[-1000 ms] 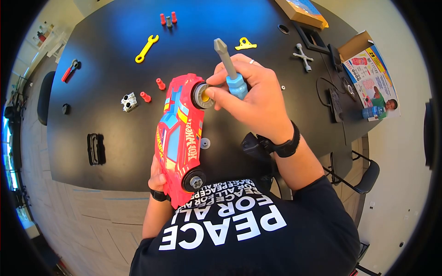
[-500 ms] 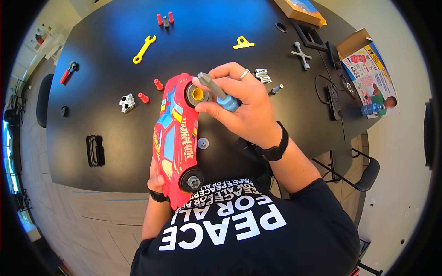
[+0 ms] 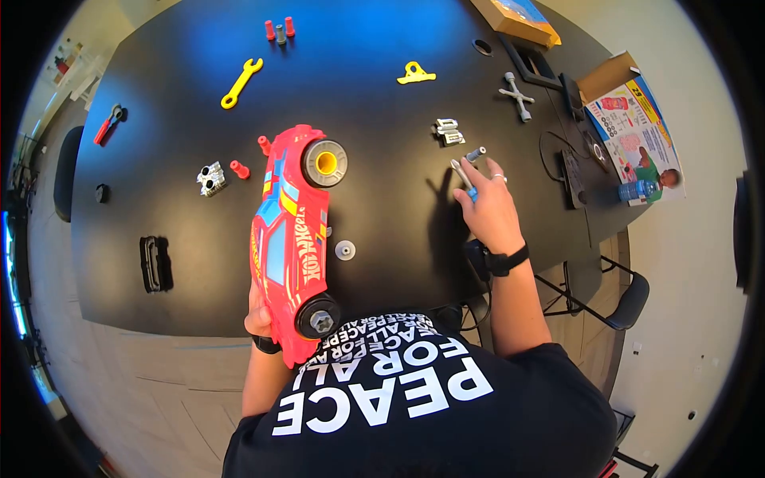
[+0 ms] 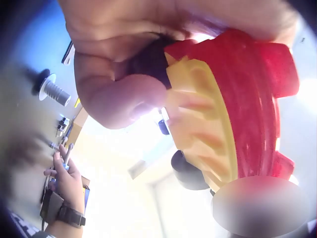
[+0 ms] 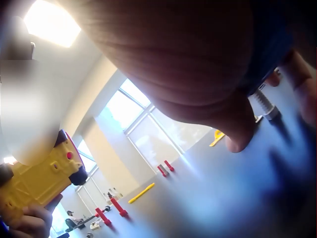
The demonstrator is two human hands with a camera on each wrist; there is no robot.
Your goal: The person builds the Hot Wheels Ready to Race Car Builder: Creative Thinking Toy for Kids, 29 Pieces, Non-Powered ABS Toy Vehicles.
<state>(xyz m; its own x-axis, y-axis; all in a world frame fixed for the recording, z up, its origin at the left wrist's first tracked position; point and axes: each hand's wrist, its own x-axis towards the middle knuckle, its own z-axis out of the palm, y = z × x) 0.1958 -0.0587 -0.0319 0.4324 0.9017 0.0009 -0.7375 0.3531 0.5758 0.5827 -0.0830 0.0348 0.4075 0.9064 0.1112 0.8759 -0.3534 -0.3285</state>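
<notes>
My left hand (image 3: pixel 259 319) grips the rear underside of a red toy car (image 3: pixel 279 247), held on its side above the table. In the left wrist view its yellow underside (image 4: pixel 198 104) shows by the thumb. One wheel (image 3: pixel 327 163) has a bare yellow hub; the other wheel (image 3: pixel 319 317) has a grey hex-shaped piece at its centre. My right hand (image 3: pixel 496 209) holds a toy screwdriver (image 3: pixel 459 170) with a blue handle against the palm. Its fingertips reach right at a grey threaded bolt (image 5: pixel 266 105) on the table.
A flanged grey bolt (image 3: pixel 345 250) stands near the car. Silver engine-like parts (image 3: pixel 449 132), red bolts (image 3: pixel 239 169), a yellow wrench (image 3: pixel 241 84) and a grey cross wrench (image 3: pixel 516 97) lie about the table. A printed box (image 3: pixel 637 131) and bottle (image 3: pixel 637 190) stand at the right.
My right hand has moved from the front wheel rightward to the grey bolt, screwdriver still in it. The yellow wheel hub is now uncovered. The car stays in my left hand.
</notes>
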